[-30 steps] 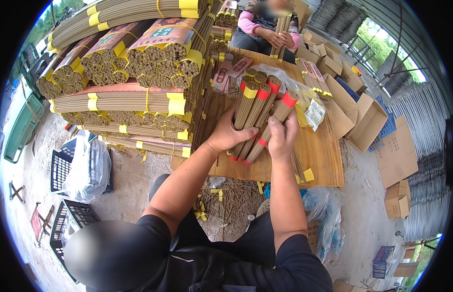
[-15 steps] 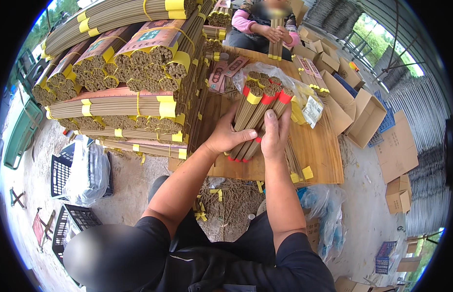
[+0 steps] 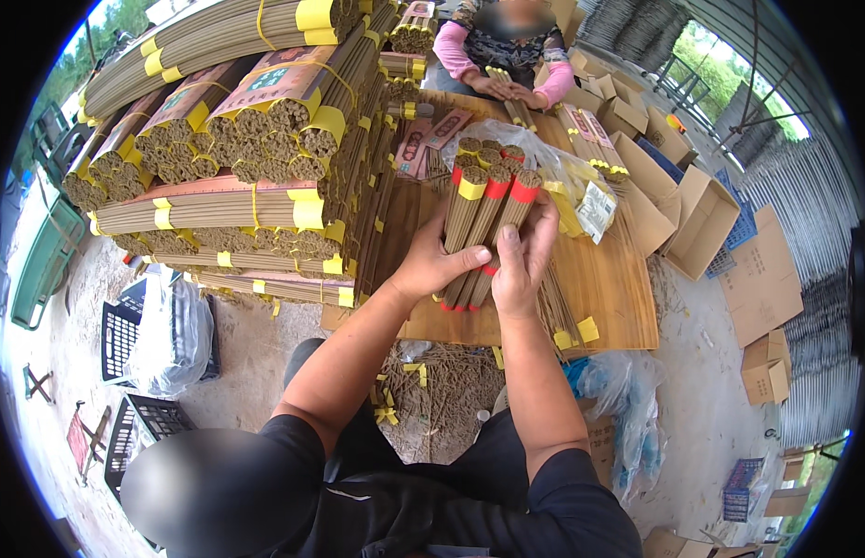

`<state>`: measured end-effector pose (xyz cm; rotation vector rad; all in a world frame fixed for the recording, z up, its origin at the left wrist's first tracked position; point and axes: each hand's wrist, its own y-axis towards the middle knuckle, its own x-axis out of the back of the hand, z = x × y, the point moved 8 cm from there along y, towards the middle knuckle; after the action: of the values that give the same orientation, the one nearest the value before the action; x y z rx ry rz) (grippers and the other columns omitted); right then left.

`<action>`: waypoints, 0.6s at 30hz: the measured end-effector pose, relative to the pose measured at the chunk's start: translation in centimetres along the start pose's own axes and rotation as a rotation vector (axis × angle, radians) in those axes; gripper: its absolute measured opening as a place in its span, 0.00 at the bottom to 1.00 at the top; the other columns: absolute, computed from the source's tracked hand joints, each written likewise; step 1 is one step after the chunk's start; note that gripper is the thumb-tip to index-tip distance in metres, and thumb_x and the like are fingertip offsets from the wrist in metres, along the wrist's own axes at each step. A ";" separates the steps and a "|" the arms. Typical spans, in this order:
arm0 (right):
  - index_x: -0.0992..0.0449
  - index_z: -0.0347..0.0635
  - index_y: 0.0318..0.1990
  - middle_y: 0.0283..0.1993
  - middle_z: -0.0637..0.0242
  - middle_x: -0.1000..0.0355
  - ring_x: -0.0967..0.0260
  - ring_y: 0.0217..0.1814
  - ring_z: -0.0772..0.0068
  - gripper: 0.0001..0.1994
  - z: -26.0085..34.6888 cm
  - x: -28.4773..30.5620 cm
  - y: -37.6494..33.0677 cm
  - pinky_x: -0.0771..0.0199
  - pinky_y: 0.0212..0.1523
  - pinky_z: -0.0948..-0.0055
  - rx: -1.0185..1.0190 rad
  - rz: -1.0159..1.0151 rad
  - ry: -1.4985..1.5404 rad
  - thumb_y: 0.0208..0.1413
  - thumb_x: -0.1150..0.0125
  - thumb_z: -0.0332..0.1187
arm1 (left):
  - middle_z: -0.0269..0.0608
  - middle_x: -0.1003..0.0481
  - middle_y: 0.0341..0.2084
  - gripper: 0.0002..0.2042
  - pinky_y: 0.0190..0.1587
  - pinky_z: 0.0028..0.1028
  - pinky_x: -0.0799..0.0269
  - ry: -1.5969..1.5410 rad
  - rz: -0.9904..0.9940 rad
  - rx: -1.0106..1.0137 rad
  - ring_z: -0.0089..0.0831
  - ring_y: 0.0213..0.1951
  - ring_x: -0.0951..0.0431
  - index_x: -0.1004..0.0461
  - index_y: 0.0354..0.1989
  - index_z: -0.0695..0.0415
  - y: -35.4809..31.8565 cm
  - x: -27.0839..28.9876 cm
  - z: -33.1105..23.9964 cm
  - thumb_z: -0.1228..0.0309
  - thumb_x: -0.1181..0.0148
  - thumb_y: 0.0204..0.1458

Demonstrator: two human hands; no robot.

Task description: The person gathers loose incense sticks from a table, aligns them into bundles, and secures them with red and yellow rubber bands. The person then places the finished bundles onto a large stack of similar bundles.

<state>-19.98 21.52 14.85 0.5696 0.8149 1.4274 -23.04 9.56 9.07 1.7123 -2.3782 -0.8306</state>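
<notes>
L grip [image 3: 430,265] & R grip [image 3: 523,265] both wrapped round the stick bundles [image 3: 477,219], long axes steep, tops twd table's [image 3: 609,298] far edge, R nearer the rt-most bundle!

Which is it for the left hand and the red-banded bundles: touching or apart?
Touching. The head view shows the left hand wrapped against the red-banded bundles, its thumb lying across their front.

Wooden table [image 3: 614,302], pale daylit floor [image 3: 242,372]
</notes>
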 end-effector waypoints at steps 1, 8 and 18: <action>0.43 0.31 0.66 0.63 0.55 0.37 0.41 0.65 0.67 0.30 0.1 0.2 0.1 0.45 0.69 0.63 0.010 -0.009 0.068 0.69 0.46 0.45 | 0.43 0.27 0.56 0.43 0.63 0.36 0.32 -0.021 0.025 0.024 0.32 0.58 0.28 0.40 0.66 0.64 0.0 0.0 0.2 0.53 0.24 0.48; 0.39 0.32 0.61 0.57 0.59 0.34 0.37 0.58 0.71 0.29 -0.6 1.4 0.2 0.39 0.64 0.66 -0.124 0.004 0.035 0.64 0.37 0.46 | 0.42 0.26 0.54 0.43 0.61 0.36 0.31 0.086 0.009 0.042 0.31 0.55 0.26 0.36 0.64 0.63 0.2 0.1 0.4 0.51 0.22 0.45; 0.34 0.33 0.59 0.54 0.63 0.29 0.34 0.55 0.75 0.30 -0.1 2.7 0.9 0.35 0.60 0.70 -0.172 -0.074 -0.025 0.71 0.53 0.56 | 0.44 0.28 0.59 0.54 0.65 0.34 0.35 0.196 0.027 0.142 0.31 0.61 0.29 0.42 0.70 0.63 0.2 -1.2 0.0 0.63 0.14 0.32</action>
<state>-20.72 24.27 15.06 0.4209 0.6796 1.4036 -22.80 10.72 9.43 1.7177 -2.3715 -0.4755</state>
